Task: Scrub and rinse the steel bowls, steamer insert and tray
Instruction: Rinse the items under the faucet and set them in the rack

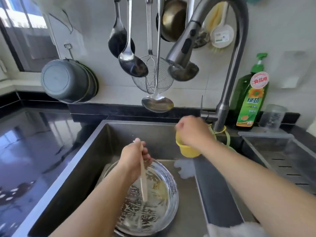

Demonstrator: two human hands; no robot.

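Observation:
A steel bowl [153, 207] with food residue lies in the sink [95, 151], stacked on another steel piece whose rim shows below it. My left hand [135, 156] is closed on a pair of wooden chopsticks [143, 182] whose tips reach down into the bowl. My right hand [193, 132] is at the back of the sink, over a yellow plastic cup [186, 150] that hangs by the faucet base; the fingers are curled at its top, and what they grip is hidden.
The pull-down faucet [184, 48] hangs above the sink, no water running. Ladles and a wire skimmer [152, 77] dangle over the back edge. Grey bowls [66, 81] hang on the left wall. A green dish soap bottle [251, 96] stands right; a drain tray [282, 159] sits beside the sink.

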